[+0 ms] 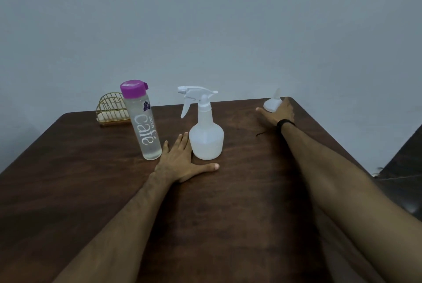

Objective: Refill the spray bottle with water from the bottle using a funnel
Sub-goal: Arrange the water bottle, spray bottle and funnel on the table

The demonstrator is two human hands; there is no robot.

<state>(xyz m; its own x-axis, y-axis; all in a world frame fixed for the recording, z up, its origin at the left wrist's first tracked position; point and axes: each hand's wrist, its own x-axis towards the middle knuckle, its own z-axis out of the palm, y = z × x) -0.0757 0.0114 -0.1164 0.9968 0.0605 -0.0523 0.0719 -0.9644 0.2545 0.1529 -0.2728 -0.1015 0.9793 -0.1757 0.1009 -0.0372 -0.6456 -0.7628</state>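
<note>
Funnel (271, 103) sits wide end down, spout pointing up, far off at two o'clock, touching the right hand (277, 112), whose fingers are spread flat. Spray bottle (205, 132) stands at twelve o'clock, just beside the flat, spread left hand (180, 160).

Translucent white plastic spray bottle with white trigger head (206, 136): upright, centre of table, head screwed on, nozzle pointing left, bulbous base, faint liquid level low in body.

Tall clear cylindrical water bottle with purple flip cap (142, 120): upright, just left of spray bottle, cap closed, white "café" lettering running vertically, contents clear and nearly full.

Small white plastic funnel (272, 102): far right corner of table, wide mouth down, spout up, well apart from both bottles.
</note>
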